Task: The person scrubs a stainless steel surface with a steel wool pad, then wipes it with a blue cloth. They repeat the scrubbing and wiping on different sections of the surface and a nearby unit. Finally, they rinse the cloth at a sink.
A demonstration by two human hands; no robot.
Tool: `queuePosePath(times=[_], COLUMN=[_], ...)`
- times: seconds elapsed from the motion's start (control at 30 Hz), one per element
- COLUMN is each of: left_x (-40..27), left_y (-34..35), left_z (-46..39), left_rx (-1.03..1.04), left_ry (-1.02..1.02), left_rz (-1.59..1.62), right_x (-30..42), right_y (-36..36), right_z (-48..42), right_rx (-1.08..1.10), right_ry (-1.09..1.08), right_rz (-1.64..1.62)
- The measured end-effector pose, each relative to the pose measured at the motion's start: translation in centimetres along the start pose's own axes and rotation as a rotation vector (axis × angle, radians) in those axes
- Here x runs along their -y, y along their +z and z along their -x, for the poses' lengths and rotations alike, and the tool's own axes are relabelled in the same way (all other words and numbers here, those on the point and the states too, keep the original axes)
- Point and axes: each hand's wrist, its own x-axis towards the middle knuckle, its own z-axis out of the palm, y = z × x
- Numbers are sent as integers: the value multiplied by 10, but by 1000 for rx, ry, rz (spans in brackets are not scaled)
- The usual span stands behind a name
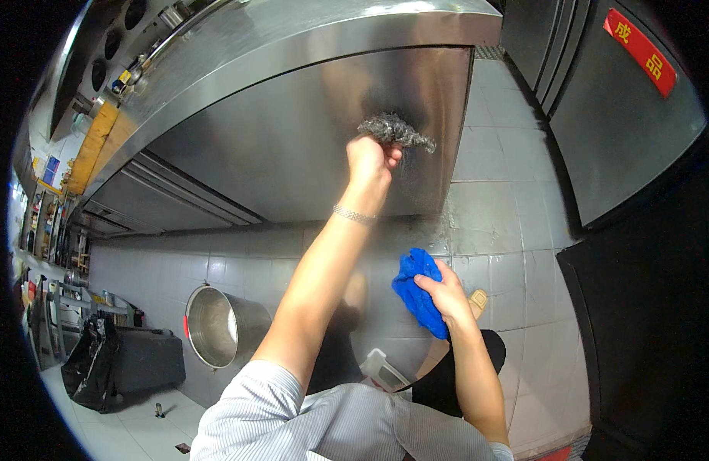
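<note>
Stretched out in front of me, my left hand (370,162) grips a steel wool scourer (393,129) and holds it against the stainless steel panel (262,150) below the counter. Wet streaks run down the panel under the scourer. Lower and to the right, my right hand (446,288) holds a bunched blue cloth (419,288), thumb on top, above the tiled floor. The cloth is apart from the panel. My left fingertips are partly hidden behind the hand and the scourer.
A metal bucket (245,322) stands on the tiles at left. Behind it are a black plastic bag (92,360) and a dark bin (149,357). A steel cabinet (625,127) with a red sign flanks the right. The steel counter edge (308,46) overhangs the panel. The floor (487,216) looks wet.
</note>
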Motion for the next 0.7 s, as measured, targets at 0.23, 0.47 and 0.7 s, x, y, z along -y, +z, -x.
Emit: queuePosePath(times=[0.23, 0.47, 0.7], left_x=[10, 22, -23], left_y=[-16, -78, -38], left_z=[-17, 5, 1], left_rx=[39, -133, -81], left_ry=[136, 866, 1650], left_rz=[-155, -988, -1298], right_x=[7, 8, 16], right_y=[5, -8, 2], right_z=[4, -1, -6], right_rx=[-22, -57, -31], right_ry=[8, -58, -19], right_rz=[18, -13, -46])
